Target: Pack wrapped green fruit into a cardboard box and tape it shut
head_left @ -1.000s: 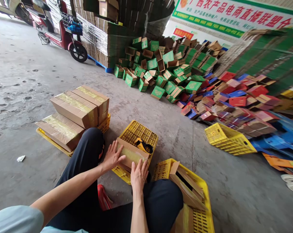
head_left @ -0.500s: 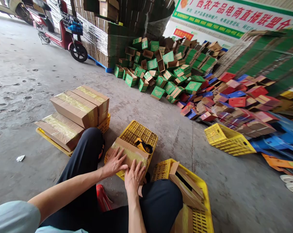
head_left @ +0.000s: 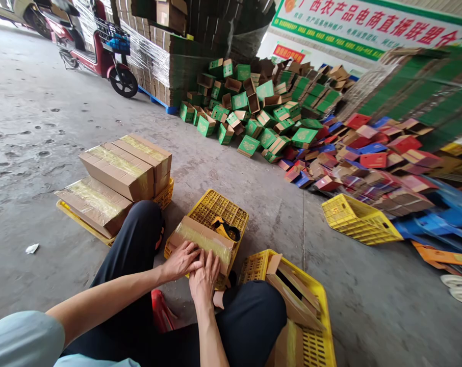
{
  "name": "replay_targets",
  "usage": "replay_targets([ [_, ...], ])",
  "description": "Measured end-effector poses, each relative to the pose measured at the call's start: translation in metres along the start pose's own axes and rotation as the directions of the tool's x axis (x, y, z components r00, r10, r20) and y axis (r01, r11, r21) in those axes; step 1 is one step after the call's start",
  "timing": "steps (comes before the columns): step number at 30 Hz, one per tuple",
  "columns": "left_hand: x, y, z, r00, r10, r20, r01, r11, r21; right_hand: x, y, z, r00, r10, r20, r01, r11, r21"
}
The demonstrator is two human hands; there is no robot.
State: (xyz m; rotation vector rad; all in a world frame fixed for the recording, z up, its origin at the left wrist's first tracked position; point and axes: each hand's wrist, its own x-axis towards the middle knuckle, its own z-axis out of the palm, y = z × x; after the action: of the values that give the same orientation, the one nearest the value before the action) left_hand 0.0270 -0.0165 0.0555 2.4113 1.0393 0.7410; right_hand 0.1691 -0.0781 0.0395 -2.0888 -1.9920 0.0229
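A white scrap (head_left: 32, 248) lies on the floor, well to the left of the middle crate (head_left: 215, 208), the yellow one with its grid uppermost. Beyond and left of that crate stands a red scooter (head_left: 91, 53) with a dark front basket. Nearer, just left of the middle crate, another yellow crate (head_left: 165, 196) bears brown taped cartons (head_left: 116, 171); three are in sight, one lying lower than the other two.

The left hand (head_left: 182, 260) rests on the near edge of the taped box (head_left: 204, 238) — fingers spread a little, not clamped on anything. That box lies along the near part of the middle crate, a yellowish tape band running down its top. The right hand (head_left: 204, 279) lies on the same near edge, touching the left hand, its fingers nearly straight and likewise without a clasp. A yellow-and-black tape dispenser (head_left: 226, 229) sits on the middle crate, just beyond the box.

Green boxes (head_left: 250, 120) are heaped well behind the crate. Just to its right, a third yellow crate (head_left: 325, 300) holds an open carton (head_left: 298, 306); farther right and back — red and blue boxes (head_left: 372, 159).
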Motion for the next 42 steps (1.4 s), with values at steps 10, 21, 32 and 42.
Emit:
replay_targets([
  [10,0.002,-0.009,-0.008,0.994,-0.105,-0.038,0.107,0.991,0.078,0.008,0.004,0.000,0.997,-0.020,-0.073,0.021,1.000,0.011],
  [21,-0.004,-0.036,-0.009,0.943,-0.301,-0.142,0.327,0.916,0.231,0.007,0.006,0.001,0.998,-0.028,-0.054,0.029,1.000,0.006],
  [32,-0.004,-0.041,0.015,0.919,-0.345,-0.190,0.386,0.887,0.254,0.020,-0.009,0.000,0.997,0.010,-0.077,-0.010,1.000,0.002],
  [42,0.004,-0.044,0.015,0.912,-0.354,-0.208,0.400,0.882,0.250,0.048,-0.011,-0.009,0.996,-0.079,0.034,0.077,0.996,0.052],
])
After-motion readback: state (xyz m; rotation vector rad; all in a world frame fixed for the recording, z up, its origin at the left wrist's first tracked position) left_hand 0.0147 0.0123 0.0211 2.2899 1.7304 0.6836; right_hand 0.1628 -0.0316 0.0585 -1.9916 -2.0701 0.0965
